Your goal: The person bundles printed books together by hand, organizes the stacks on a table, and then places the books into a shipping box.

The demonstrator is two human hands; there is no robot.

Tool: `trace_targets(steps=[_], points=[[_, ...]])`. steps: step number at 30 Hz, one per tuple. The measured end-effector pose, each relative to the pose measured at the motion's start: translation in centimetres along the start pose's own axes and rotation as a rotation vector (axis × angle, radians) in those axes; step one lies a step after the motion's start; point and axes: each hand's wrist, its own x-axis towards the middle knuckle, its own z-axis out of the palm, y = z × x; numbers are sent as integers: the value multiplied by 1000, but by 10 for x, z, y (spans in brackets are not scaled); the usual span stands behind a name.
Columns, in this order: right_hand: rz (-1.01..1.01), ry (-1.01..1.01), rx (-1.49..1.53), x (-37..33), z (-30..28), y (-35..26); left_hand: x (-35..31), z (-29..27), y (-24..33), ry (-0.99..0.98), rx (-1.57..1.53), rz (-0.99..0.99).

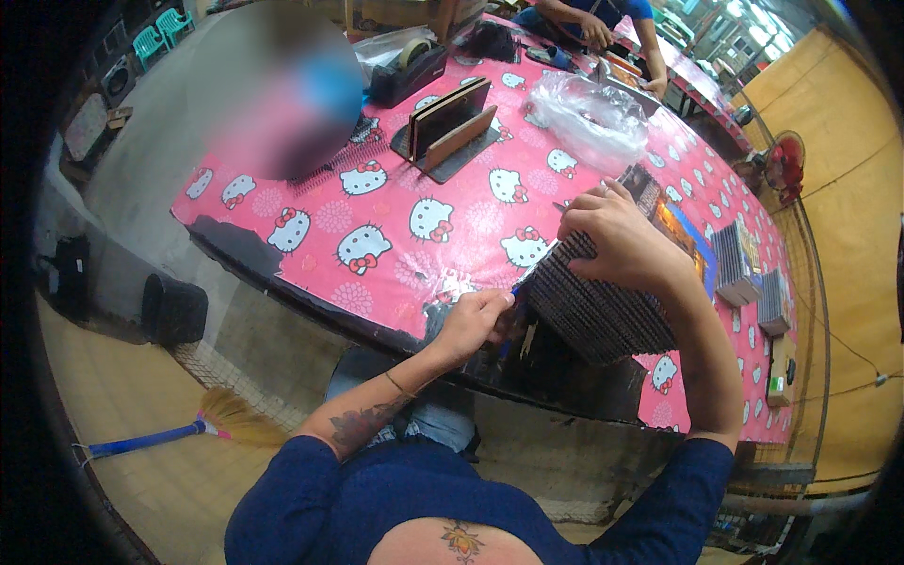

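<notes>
A stack of what look like wire-bound booklets [603, 306], with dark ridged edges, lies tilted at the front of the table before me. My right hand [621, 240] reaches over it from the right, fingers bent around its upper left edge. At its near left corner my left hand [474, 325] is closed in a pinch; a bit of blue shows at the fingertips, too small to name. Just behind the right hand lie booklets with a colourful picture cover [686, 235], partly hidden by that wrist.
The pink patterned tablecloth [414, 268] carries a dark upright holder [452, 132], a tape dispenser [410, 71], clear plastic [589, 118] and booklet stacks [736, 268] at right. Across the table are another person's hands [595, 33]. A broom [188, 433] and black bin [174, 309] stand left.
</notes>
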Motion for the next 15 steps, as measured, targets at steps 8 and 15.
trace_targets(steps=[8, 15], points=[[-11, 19, 5, -4, 3, 5, 3, 2, -6, 99, 409, 291], [-57, -1, -83, 5, 5, 8, -10, 9, 1, 285, 1096, 676]])
